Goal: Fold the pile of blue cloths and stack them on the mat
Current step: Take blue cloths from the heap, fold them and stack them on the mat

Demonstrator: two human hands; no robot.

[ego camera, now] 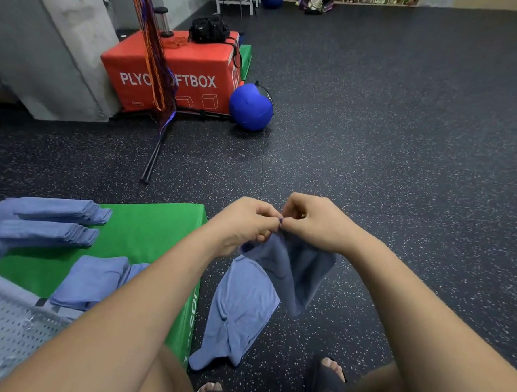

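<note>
Beside green mat (147,235) | left hand (243,225) and right hand (312,225) fingers pinch hanging blue cloth (289,272) | folded cloths (46,223) on mat

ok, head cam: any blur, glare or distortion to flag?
Head view: strong wide-angle bend, the grey wall leans at left; folded cloths at the left edge look smeared; left hand, right hand and the cloth they pinch are fairly sharp; light is even, with a soft shadow under the blue ball; no harsh glare, slight sheen on the red box.
</note>
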